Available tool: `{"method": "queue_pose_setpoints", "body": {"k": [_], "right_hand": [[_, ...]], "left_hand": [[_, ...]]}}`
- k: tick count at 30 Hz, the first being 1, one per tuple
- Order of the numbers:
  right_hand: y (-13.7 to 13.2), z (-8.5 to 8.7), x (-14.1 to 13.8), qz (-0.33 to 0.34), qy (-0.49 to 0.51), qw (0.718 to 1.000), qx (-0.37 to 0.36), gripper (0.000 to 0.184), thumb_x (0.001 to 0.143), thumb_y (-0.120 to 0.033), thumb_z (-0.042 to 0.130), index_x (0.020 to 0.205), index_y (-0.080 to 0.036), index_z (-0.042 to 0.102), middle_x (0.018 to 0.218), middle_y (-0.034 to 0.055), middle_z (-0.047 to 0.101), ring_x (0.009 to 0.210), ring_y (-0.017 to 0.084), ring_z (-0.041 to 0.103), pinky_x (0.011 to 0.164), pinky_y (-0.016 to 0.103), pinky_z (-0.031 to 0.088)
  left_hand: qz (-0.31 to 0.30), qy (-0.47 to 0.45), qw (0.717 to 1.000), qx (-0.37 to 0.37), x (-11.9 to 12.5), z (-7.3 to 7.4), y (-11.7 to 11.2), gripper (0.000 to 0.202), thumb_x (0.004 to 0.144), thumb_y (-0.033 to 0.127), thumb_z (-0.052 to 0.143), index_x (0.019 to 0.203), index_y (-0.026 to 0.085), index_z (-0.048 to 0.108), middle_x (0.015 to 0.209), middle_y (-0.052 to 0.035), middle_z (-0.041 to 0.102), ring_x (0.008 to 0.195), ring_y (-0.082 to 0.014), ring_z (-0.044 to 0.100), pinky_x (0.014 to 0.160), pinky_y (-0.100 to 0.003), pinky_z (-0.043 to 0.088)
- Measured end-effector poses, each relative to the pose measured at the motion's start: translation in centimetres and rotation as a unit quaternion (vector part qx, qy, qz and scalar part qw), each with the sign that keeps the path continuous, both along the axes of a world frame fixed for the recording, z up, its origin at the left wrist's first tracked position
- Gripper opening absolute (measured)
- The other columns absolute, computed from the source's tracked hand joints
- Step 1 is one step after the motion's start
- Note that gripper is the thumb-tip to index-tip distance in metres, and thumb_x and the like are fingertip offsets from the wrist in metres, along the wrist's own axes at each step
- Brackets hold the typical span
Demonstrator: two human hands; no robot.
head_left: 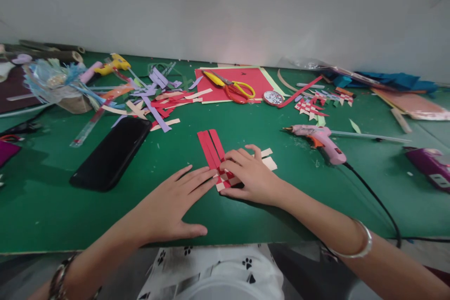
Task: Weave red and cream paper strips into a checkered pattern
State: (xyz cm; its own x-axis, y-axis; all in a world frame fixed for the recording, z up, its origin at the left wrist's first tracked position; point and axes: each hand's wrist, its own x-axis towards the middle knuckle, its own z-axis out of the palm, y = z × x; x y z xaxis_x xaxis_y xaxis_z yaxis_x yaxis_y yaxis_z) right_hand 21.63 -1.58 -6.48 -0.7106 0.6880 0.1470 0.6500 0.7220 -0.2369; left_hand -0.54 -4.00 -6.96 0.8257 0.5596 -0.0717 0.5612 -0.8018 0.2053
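Observation:
A small weave of red and cream paper strips [215, 149] lies on the green table [267, 136]. My left hand [176, 204] lies flat and open beside it, fingertips touching the weave's left edge. My right hand [248, 173] rests on the woven part, fingers bent and pressing down on the strips. Cream strip ends [269, 159] stick out to the right of that hand.
A black phone [111, 152] lies to the left. A pink glue gun [321, 139] with its cord lies to the right. Yellow-and-orange scissors [232, 86] rest on red paper [253, 79] at the back. Loose paper scraps [158, 103] and another woven piece [311, 107] are scattered behind.

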Motion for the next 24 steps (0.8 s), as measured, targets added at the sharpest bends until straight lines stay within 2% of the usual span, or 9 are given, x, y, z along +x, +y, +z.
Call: {"method": "queue_pose_setpoints", "body": {"k": [10, 15, 19, 24], "right_hand": [[0.1, 0.4, -0.3, -0.008, 0.002, 1.000, -0.023, 0.030, 0.078, -0.045, 0.052, 0.092, -0.018, 0.054, 0.096, 0.0054, 0.057, 0.092, 0.019, 0.050, 0.091, 0.040, 0.016], [0.1, 0.9, 0.4, -0.007, 0.027, 0.997, -0.076, 0.034, 0.073, -0.045, 0.057, 0.096, -0.021, 0.054, 0.101, 0.0045, 0.055, 0.095, 0.019, 0.050, 0.096, 0.046, 0.005], [0.2, 1.0, 0.8, -0.001, 0.034, 0.996, -0.082, 0.023, 0.076, -0.035, 0.054, 0.094, -0.021, 0.054, 0.101, 0.0039, 0.054, 0.096, 0.017, 0.051, 0.098, 0.048, -0.001], [0.3, 0.8, 0.8, -0.003, 0.025, 0.996, -0.086, 0.020, 0.077, -0.033, 0.054, 0.093, -0.021, 0.054, 0.101, 0.0037, 0.054, 0.096, 0.017, 0.051, 0.099, 0.049, -0.001]], "left_hand": [[-0.007, -0.006, 1.000, -0.019, -0.3, 0.2, 0.4, 0.076, 0.077, 0.068, 0.034, 0.135, 0.020, 0.030, 0.137, -0.0088, 0.037, 0.124, -0.0256, 0.035, 0.106, -0.044, 0.015], [0.027, -0.024, 0.999, -0.011, -0.4, 0.4, 0.7, 0.083, 0.077, 0.068, 0.033, 0.136, 0.010, 0.026, 0.139, -0.0144, 0.031, 0.125, -0.0276, 0.032, 0.105, -0.041, 0.019], [0.019, -0.006, 1.000, -0.013, -0.1, 0.1, 0.7, 0.083, 0.077, 0.068, 0.033, 0.138, 0.014, 0.021, 0.142, -0.0111, 0.028, 0.128, -0.0245, 0.028, 0.107, -0.040, 0.013], [0.014, 0.016, 1.000, -0.011, -0.1, -0.1, 0.7, 0.084, 0.075, 0.066, 0.039, 0.138, 0.014, 0.019, 0.143, -0.0102, 0.025, 0.129, -0.0243, 0.026, 0.107, -0.041, 0.012]]}}
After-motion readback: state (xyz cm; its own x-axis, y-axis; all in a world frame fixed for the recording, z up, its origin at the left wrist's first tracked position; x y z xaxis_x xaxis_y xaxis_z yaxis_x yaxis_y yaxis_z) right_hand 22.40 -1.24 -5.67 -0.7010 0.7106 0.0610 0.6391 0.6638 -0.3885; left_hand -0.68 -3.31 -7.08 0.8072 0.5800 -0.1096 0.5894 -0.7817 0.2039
